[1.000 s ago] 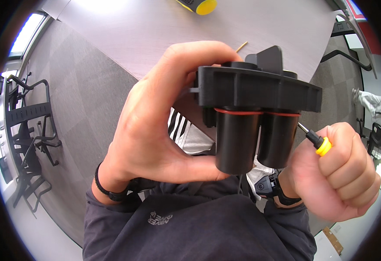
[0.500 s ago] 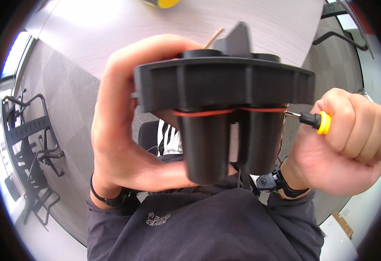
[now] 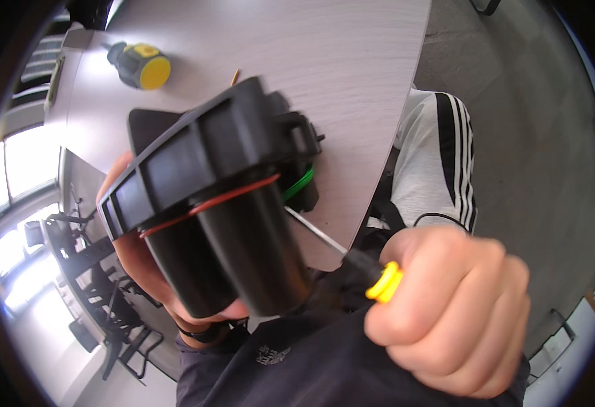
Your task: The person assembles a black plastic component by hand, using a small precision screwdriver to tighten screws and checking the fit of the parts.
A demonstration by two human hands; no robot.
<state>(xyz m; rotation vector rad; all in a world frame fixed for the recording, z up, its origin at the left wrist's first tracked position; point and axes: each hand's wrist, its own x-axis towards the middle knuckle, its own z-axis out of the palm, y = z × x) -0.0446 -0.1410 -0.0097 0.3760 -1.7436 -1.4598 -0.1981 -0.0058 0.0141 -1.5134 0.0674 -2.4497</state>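
A black plastic part with two cylindrical cups, orange-red rings round their tops and a green ring on its far right side is held up at the centre-left. My left hand grips it from behind and below, its fingers partly hidden by the part. My right hand is closed round the handle of a screwdriver with a yellow collar and a thin metal shaft. The shaft points up and left; its tip is beside the right cup, close below the green ring. Whether it touches cannot be made out.
On the light wood-grain table lies a grey and yellow screwdriver. A thin wooden stick shows behind the part. Black chairs stand at left. My striped trouser leg is right of the table edge.
The part has moved left and turned, tilting and bringing its green-ringed side into view. My right hand and screwdriver have come lower and further left. The grey and yellow screwdriver now shows more fully.
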